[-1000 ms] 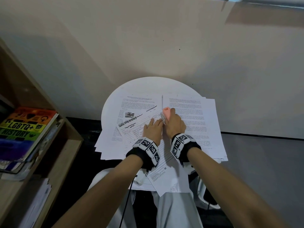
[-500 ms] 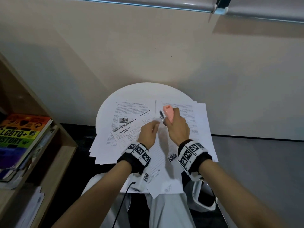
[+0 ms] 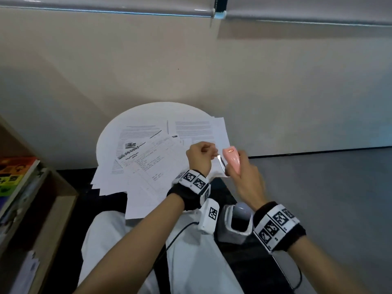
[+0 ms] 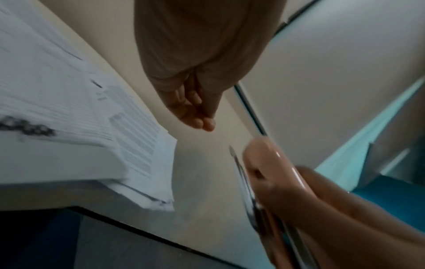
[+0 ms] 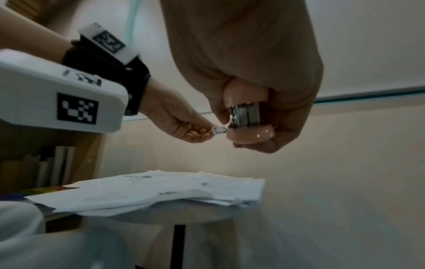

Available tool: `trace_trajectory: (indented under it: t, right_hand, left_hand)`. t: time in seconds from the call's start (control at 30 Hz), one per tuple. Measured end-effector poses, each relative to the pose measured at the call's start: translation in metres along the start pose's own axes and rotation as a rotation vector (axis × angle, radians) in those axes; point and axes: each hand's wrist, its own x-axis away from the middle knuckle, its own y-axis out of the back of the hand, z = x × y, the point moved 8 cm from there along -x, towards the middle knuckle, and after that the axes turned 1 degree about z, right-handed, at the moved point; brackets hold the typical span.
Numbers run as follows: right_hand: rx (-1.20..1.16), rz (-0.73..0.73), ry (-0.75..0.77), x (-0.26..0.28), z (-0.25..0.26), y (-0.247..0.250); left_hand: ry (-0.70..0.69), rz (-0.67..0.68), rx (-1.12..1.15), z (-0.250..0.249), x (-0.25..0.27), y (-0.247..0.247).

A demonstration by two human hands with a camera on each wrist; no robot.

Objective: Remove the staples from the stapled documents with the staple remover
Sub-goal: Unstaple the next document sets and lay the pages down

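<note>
Beige plaster makes up the wall that fills most of the head view, with a pale roller blind hanging along its top and a grey floor meeting it at a dark skirting line on the right. A wooden bookshelf stands at the left, with a rainbow-coloured book lying on it. Against the wall stands a round white tabletop, and spread over it, some sheets hanging past its near edge, lie the printed documents in loose overlapping piles. The person sits before it in white trousers, both wrists in black bands bearing square markers. Both hands are raised above the papers at the right side of the tabletop, clear of them in the right wrist view. The right hand has its fingers clenched round the pink staple remover, whose metal blade points up and toward the other hand. The left hand is curled, with its fingertips pinched together at the blade's tip on a small shiny metal piece, which looks like a staple, though it is too small to be sure.
</note>
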Motion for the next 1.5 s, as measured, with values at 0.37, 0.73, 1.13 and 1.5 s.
trace_trajectory:
  t: [0.37,0.73,1.13,1.5]
  right_hand:
    - [-0.164,-0.261,-0.422,0.121,-0.195,0.093]
    - [-0.253,-0.290,-0.644,0.179,-0.288,0.074]
    - [-0.277,-0.274,-0.678,0.171,-0.280,0.064]
    - [-0.547,-0.071,-0.383,0.020,-0.105,0.006]
  left_hand:
    - [0.250,0.432,-0.557,0.136,0.058,-0.154]
    - [0.122,0.449,-0.614,0.241,0.058,-0.168]
    - [0.081,0.389,-0.536,0.230,0.052,-0.160]
    - [-0.387,0.252,-0.407,0.024,0.030,-0.048]
